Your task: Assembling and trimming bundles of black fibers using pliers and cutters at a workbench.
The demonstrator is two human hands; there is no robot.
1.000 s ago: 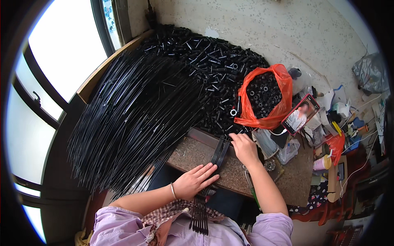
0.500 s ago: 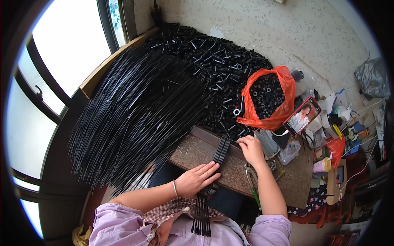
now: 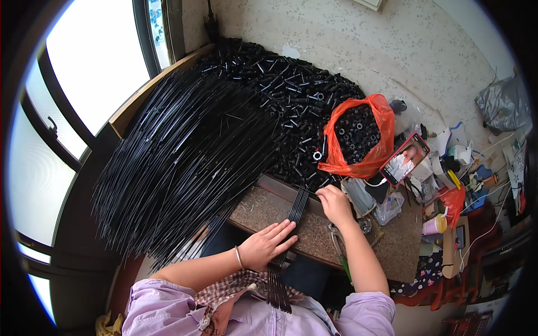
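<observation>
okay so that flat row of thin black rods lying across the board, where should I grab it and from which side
Probably best at the near stretch of the row of thin black rods, just ahead of the left hand, coming down from above. The rods lie flat and side by side on the speckled board, so a pinch across their width should keep them together; the right hand covers the far ends.

Rods [image 3: 185, 162]: black, glossy. Small tubes [image 3: 286, 106] heaped behind: black. Bag [image 3: 358, 137]: bright orange. Surface [image 3: 325, 238]: brown, speckled. Sleeves [image 3: 168, 311]: pale lilac; cloth [image 3: 230, 291] on lap: brown-and-white check. Phone case [image 3: 404, 158]: red. Floor [image 3: 364, 50]: cream, faintly flecked. Bracelet [image 3: 238, 256]: silver.
</observation>
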